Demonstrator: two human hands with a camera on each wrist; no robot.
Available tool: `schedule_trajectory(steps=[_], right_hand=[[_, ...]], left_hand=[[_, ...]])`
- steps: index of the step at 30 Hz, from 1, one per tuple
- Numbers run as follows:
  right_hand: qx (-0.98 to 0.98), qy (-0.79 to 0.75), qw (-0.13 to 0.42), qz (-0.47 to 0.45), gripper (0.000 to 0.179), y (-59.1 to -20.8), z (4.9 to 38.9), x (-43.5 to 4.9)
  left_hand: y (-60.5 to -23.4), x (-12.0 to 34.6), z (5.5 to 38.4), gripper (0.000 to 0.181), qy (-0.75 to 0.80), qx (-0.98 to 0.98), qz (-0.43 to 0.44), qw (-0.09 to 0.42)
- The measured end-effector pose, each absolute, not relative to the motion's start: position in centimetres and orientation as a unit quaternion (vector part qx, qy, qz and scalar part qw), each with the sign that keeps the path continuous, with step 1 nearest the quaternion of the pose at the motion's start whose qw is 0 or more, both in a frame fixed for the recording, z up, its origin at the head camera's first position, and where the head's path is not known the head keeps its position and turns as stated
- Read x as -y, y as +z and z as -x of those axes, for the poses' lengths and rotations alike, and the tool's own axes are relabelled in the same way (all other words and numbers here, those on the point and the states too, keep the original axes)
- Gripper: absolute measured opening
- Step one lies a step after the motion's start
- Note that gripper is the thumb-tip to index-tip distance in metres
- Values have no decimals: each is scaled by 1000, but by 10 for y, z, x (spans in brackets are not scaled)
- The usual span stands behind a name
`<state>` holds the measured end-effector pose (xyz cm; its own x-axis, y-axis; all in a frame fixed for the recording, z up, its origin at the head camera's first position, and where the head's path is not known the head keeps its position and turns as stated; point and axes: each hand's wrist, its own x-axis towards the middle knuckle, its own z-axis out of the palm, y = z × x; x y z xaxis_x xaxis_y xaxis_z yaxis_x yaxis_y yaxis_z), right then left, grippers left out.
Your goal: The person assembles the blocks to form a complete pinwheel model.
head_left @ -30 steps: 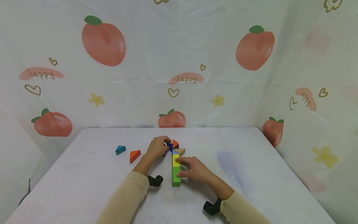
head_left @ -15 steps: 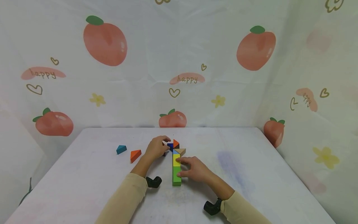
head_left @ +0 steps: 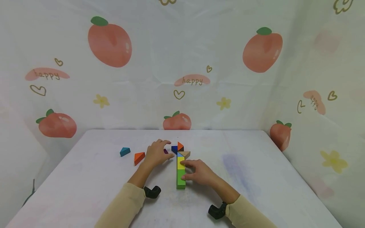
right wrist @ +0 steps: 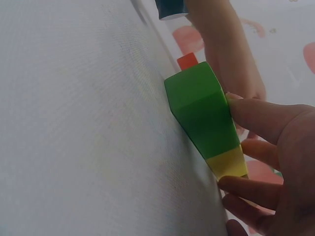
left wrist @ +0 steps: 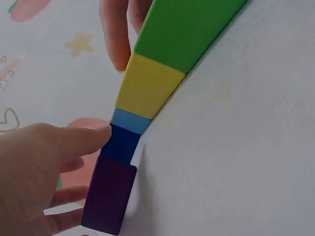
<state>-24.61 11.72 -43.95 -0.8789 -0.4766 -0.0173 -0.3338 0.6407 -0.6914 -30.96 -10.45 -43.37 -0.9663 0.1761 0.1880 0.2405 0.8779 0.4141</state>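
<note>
A row of blocks runs away from me: green (head_left: pixel 181 179), then yellow (head_left: pixel 181 162), then a small light blue triangle (head_left: pixel 179 154). At its far end sit a dark blue triangle (head_left: pixel 174 148), an orange triangle (head_left: pixel 180 146) and a tan triangle (head_left: pixel 186 154). My left hand (head_left: pixel 156 153) is left of them, thumb and fingers spread around a purple block (left wrist: pixel 109 195), mostly hidden in the head view. Its thumb tip lies beside the dark blue block in the left wrist view. With thumb on green and a fingertip on yellow, my right hand (head_left: pixel 201 172) touches the row's right side.
On the white table (head_left: pixel 242 202), a loose orange triangular block (head_left: pixel 139 158) and a teal triangular block (head_left: pixel 124 151) lie left of my left hand. A printed curtain (head_left: pixel 148 63) hangs behind the table. Each wrist carries a black camera (head_left: pixel 152 192).
My left hand has drawn back left from the dark blue triangle and its fingers have spread, leaving that triangle and a purple block in sight. My right hand stays on the row.
</note>
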Motion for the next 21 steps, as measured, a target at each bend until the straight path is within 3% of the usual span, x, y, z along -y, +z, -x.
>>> schedule_trajectory(steps=[11, 21], right_hand=[[-895, -366, 97, 237, 60, -439, 245, -118], [-898, -365, 102, 223, 60, -439, 246, -117]], left_hand=[[-436, 114, 301, 57, -208, 973, 82, 55], [-436, 126, 303, 41, -259, 962, 81, 21]])
